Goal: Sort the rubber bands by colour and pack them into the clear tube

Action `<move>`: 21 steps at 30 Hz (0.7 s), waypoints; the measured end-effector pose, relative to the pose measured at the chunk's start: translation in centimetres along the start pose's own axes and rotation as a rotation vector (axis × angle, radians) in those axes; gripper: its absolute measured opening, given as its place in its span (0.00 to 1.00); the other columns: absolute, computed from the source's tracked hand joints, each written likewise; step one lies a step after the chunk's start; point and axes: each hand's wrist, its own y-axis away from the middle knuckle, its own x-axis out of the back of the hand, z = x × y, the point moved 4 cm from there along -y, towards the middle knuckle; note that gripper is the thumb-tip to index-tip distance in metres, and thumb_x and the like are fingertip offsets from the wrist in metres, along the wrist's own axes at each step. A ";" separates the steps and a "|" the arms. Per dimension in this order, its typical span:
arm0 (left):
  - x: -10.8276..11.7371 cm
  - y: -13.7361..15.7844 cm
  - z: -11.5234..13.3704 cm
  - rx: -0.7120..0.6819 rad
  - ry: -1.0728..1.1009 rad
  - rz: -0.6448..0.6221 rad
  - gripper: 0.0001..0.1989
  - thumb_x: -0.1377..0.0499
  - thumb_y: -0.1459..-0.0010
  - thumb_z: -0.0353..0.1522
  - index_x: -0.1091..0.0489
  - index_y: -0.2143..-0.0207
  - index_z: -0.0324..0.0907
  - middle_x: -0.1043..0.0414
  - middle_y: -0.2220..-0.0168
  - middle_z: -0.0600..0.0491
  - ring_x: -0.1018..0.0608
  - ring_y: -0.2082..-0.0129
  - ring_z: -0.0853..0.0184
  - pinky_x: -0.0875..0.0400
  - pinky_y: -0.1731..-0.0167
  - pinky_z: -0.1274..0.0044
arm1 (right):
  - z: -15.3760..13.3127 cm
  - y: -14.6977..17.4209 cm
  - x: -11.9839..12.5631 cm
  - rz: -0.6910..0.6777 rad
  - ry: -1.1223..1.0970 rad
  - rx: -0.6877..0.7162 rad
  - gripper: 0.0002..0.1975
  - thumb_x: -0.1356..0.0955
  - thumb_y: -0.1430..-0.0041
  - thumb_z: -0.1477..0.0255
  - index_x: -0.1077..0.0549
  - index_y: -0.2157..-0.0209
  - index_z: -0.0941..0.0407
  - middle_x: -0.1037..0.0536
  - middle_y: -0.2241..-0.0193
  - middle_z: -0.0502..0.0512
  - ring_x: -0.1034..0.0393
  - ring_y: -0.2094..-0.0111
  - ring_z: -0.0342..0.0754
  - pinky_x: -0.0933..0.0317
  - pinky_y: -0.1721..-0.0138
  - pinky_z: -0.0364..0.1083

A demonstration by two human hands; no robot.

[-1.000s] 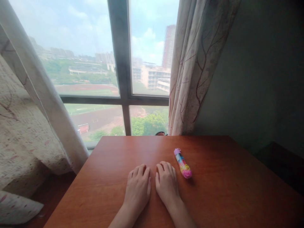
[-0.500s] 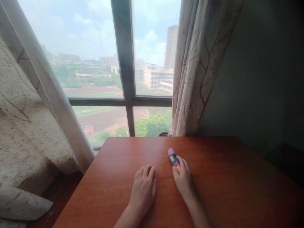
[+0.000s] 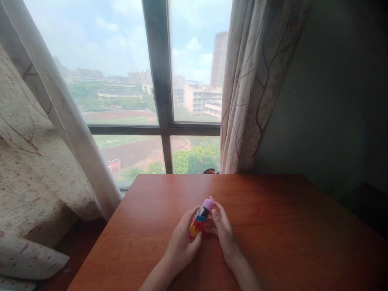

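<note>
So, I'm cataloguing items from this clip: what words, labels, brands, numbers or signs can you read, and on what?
None can be read.
Tube: any print on its coloured side is too small and blurred to read; the left hand covers part of it.
Buildings outside: too hazy to make out any sign.
Table and right curtain: no lettering shows.

The person's slender, smooth-backed left hand (image 3: pixel 181 241) is bare from fingertips to wrist, and the similarly slim right hand (image 3: pixel 226 233) is bare too. Slim, tapering fingers (image 3: pixel 221 207) and short, rounded thumbs (image 3: pixel 196 243) show, their nails too small to make out clearly. Beyond narrow wrists (image 3: pixel 237 256), the smooth left forearm (image 3: pixel 159 274) and right forearm (image 3: pixel 249 275) are uncovered down to the lower edge of view.
</note>
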 end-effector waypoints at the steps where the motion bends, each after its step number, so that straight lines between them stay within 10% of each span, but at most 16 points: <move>1: -0.3 0.1 0.5 -0.031 0.027 -0.065 0.37 0.47 0.55 0.17 0.41 0.41 0.45 0.33 0.43 0.47 0.28 0.45 0.61 0.34 0.44 0.70 | -0.1 -0.2 0.6 0.067 0.033 0.012 0.34 0.33 0.44 0.49 0.38 0.43 0.55 0.23 0.60 0.58 0.27 0.66 0.52 0.33 0.70 0.47; 5: -1.2 0.5 1.9 -0.098 0.077 -0.236 0.43 0.49 0.64 0.15 0.37 0.42 0.46 0.31 0.44 0.49 0.26 0.48 0.61 0.33 0.46 0.73 | -0.7 -0.7 2.4 0.143 0.320 0.122 0.24 0.34 0.43 0.49 0.27 0.63 0.57 0.30 0.76 0.49 0.35 0.74 0.46 0.41 0.73 0.42; 9: -0.5 0.3 2.1 -0.069 0.088 -0.148 0.37 0.47 0.61 0.16 0.33 0.46 0.45 0.31 0.47 0.49 0.26 0.48 0.61 0.33 0.46 0.73 | -0.9 -0.8 3.2 0.110 0.681 0.128 0.26 0.39 0.40 0.50 0.35 0.81 0.55 0.39 0.84 0.47 0.44 0.79 0.44 0.53 0.77 0.43; 15: 0.9 -0.2 0.9 0.006 0.119 0.043 0.17 0.41 0.42 0.32 0.29 0.50 0.43 0.29 0.48 0.44 0.27 0.47 0.58 0.32 0.47 0.69 | -0.7 -1.0 3.7 0.078 0.708 0.062 0.27 0.43 0.39 0.50 0.45 0.83 0.53 0.47 0.84 0.46 0.50 0.79 0.43 0.58 0.77 0.44; 21: 0.8 -0.3 -0.6 0.189 0.199 0.070 0.14 0.39 0.44 0.42 0.26 0.60 0.43 0.23 0.62 0.49 0.23 0.62 0.61 0.28 0.59 0.73 | -0.9 -0.5 3.0 0.135 0.702 0.098 0.26 0.44 0.37 0.51 0.46 0.83 0.53 0.45 0.84 0.46 0.48 0.80 0.44 0.59 0.76 0.44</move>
